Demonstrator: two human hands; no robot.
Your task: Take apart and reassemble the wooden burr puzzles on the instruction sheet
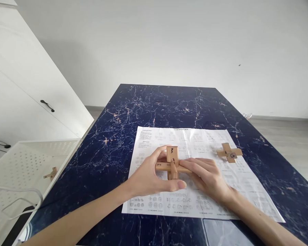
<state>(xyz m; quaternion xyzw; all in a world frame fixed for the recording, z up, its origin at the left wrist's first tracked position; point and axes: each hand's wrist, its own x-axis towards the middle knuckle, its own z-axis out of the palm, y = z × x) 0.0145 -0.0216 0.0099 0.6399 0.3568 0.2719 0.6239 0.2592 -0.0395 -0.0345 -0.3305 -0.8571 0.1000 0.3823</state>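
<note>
Between both hands is a wooden interlocking puzzle (pixel 172 155), made of crossed light-wood bars with a handwritten 3 on the upright piece and a 2 on the bar lying crosswise. My left hand (pixel 151 172) curves round its left side, thumb along the front and fingers behind. My right hand (pixel 205 172) grips the right end of the crosswise bar; part of that bar is covered by the fingers. Beneath them lies a creased paper sheet (pixel 143 164) printed with small diagrams. A second crossed wooden puzzle (pixel 228 153), marked with a letter like G, rests on the sheet's right side.
The dark blue marble-patterned table (pixel 154 106) reaches toward a white wall. A white perforated basket (pixel 15 157) at the left holds another wooden cross piece (pixel 50 173) and a white cable (pixel 38 194). A flat glossy rectangle (pixel 224 232) lies at the near edge.
</note>
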